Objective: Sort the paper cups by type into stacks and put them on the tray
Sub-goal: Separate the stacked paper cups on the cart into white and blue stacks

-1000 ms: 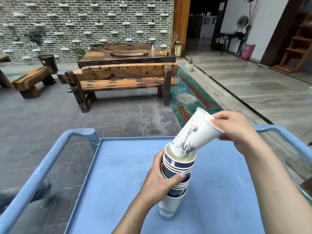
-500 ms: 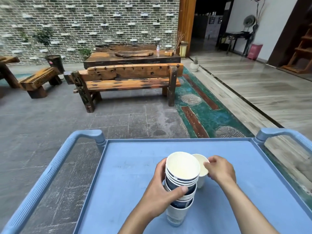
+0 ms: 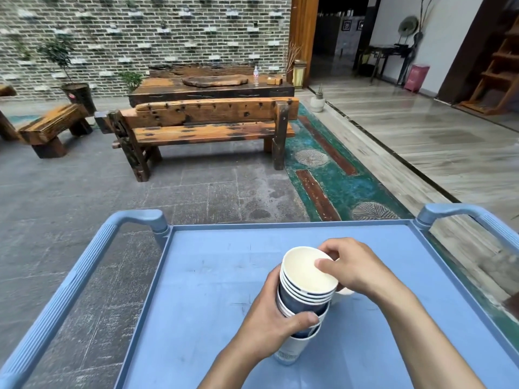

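A nested stack of paper cups point(image 3: 302, 301) stands on the blue tray point(image 3: 210, 276), dark blue cups with white rim bands on top and white cups below. My left hand point(image 3: 276, 322) is wrapped around the middle of the stack. My right hand point(image 3: 355, 266) pinches the far rim of the top blue cup, thumb inside the mouth. A single white cup point(image 3: 345, 292) stands on the tray just right of the stack, mostly hidden behind my right hand.
The tray is the top of a blue cart with a raised lip and handles at left point(image 3: 84, 265) and right point(image 3: 477, 217). Beyond it are a stone floor, a wooden bench point(image 3: 207, 124) and a brick wall.
My right hand set the white printed cup down on the tray right of the stack, let go of it, and moved onto the rim of the top blue cup. My left hand kept hold.
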